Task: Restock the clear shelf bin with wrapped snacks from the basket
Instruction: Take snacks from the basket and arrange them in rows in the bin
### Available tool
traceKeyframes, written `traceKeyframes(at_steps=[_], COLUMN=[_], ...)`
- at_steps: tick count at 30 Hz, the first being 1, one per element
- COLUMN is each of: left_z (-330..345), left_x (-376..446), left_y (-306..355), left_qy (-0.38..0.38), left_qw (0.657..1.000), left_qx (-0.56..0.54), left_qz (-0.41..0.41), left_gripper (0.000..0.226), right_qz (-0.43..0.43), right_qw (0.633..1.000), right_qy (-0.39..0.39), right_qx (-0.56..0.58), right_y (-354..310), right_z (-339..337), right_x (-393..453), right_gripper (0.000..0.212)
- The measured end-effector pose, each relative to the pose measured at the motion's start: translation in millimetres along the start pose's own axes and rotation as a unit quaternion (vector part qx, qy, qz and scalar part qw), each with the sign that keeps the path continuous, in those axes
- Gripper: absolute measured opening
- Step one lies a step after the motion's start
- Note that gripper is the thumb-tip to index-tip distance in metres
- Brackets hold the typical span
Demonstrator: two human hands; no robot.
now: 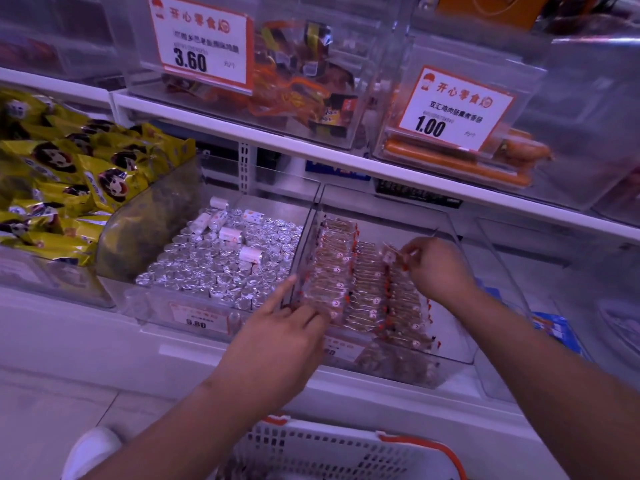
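**Packing the third row in the bin**

The right hand [437, 268] is pinching a wrapped snack [393, 255] between thumb and fingertips, holding it over the far end of the rightmost row inside the clear bin [460, 355]. The left hand [280, 336] is resting at the bin's front left corner, forefinger stretched along the wall, the other fingers curling against the front packs; whether it is gripping one, I cannot tell. The basket [346, 445] is sitting below, near the person.

Risk: the upright rows are leaning loosely, so pushing this snack in carelessly is likely to be toppling its neighbours.
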State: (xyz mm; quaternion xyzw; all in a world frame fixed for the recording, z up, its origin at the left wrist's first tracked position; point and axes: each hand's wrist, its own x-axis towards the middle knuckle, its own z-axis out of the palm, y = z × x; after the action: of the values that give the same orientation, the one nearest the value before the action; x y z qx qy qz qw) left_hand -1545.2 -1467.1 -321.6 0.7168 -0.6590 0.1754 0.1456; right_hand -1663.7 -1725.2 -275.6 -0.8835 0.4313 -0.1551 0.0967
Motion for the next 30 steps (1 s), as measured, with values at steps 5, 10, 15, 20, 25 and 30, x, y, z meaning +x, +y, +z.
traceKeyframes(at_steps=[5,10,15,20,25,30], left_z=[6,11,14,17,16,10], left_x=[2,3,3,4,5,4], left_y=[-3,-10,-19,-26,-31,-26], left_qy=[-0.003,-0.004,-0.005,0.009,-0.004,0.036], left_qw=[1.000,1.000,1.000,0.998,0.997,0.995], left_qx=[0.009,0.014,-0.012,-0.055,-0.067,-0.085], left_qz=[-0.005,-0.011,0.007,-0.031,-0.030,-0.025], left_gripper=[0.019,0.024,0.024,0.034,0.044,0.037], right_qz=[-0.030,-0.053,0.004,0.038,0.032,0.024], right_qw=[0.999,0.998,0.997,0.991,0.993,0.988], right_qy=[0.004,0.004,0.078,0.128,0.114,0.137], right_qx=[-0.032,-0.040,0.028,0.003,0.017,0.069], right_y=[-7,0,11,12,11,0], right_z=[25,54,72,82,82,53], right_x=[53,84,94,93,90,70], right_gripper=[0.021,0.027,0.030,0.027,0.020,0.017])
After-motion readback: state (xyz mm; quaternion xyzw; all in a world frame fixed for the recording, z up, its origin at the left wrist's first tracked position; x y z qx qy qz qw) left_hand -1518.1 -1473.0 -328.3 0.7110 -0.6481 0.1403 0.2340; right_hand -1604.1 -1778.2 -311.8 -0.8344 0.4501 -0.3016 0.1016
